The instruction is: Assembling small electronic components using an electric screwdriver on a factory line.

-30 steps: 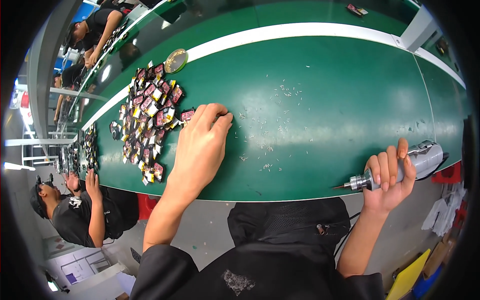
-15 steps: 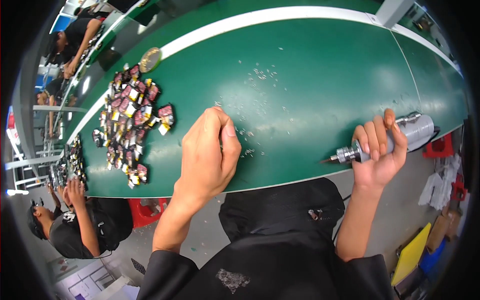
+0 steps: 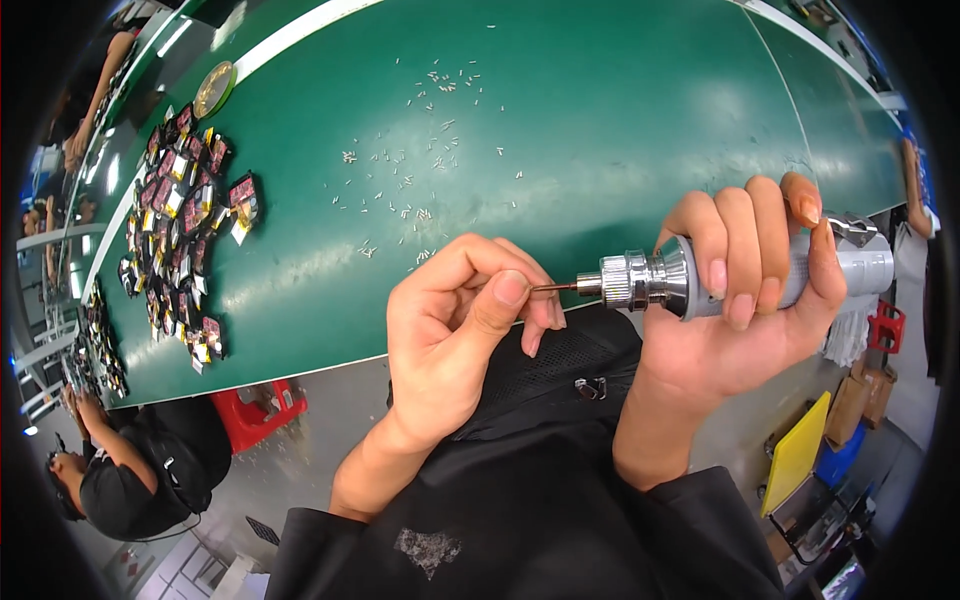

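Note:
My right hand [image 3: 745, 270] wraps round the grey body of an electric screwdriver [image 3: 625, 281], held level with its silver chuck and thin bit pointing left. Thumb and forefinger of my left hand [image 3: 450, 335] are pinched together at the tip of the bit; whatever tiny piece sits between them is hidden. Both hands are raised near the table's front edge. Beyond them, many tiny silvery screw-like pieces [image 3: 420, 214] lie scattered over the green table [image 3: 600, 120].
To the left is a heap of small black units [image 3: 175, 210] with pinkish and yellow parts. A round dish [image 3: 214, 90] of small brass-coloured bits stands behind it. Another person [image 3: 140, 460] works at far left, by a red stool [image 3: 255, 412]. A yellow panel [image 3: 797, 452] leans at lower right.
My hands have come together: the right brought the screwdriver left and closer, the left turned and lifted its pinched fingers to the bit's tip. The view has shifted, so the table things appear farther left.

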Demonstrator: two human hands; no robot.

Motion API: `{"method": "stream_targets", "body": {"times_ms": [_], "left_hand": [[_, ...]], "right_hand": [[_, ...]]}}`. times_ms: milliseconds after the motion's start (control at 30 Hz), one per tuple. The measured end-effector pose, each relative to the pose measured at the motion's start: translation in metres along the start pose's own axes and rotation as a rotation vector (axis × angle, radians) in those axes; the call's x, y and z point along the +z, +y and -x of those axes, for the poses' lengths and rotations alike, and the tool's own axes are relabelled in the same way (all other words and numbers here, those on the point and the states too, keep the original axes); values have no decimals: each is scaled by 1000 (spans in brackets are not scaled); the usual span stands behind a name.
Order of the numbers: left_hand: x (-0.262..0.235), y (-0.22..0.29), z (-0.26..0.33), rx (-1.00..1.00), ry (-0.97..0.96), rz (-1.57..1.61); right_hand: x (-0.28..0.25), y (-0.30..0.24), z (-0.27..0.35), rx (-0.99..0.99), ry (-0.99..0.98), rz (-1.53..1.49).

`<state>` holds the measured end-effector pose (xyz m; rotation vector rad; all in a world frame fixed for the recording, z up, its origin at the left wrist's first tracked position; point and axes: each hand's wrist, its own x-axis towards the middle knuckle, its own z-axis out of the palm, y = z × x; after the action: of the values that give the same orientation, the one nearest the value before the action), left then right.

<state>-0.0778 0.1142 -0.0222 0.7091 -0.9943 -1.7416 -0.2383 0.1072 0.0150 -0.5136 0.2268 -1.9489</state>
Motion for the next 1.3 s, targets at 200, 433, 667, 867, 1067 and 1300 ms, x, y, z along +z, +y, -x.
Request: {"method": "stream_targets", "body": {"times_ms": [200, 433, 667, 867, 1067, 1300], "left_hand": [[1, -7, 0, 58, 11, -146], [14, -7, -8, 84, 37, -338], [20, 13, -37, 102, -90, -653], [18, 43, -139, 436, -327, -1325], [6, 37, -314, 516, 87, -1693], [-1, 4, -378, 497, 147, -1773]], "right_hand": [[-4, -2, 0, -34, 5, 28], [-5, -8, -12, -66, 8, 106], [-23, -11, -15, -84, 195, 8], [-51, -19, -22, -107, 361, -25], [-56, -16, -27, -45, 341, 34], [-60, -23, -26, 30, 311, 8]]}}
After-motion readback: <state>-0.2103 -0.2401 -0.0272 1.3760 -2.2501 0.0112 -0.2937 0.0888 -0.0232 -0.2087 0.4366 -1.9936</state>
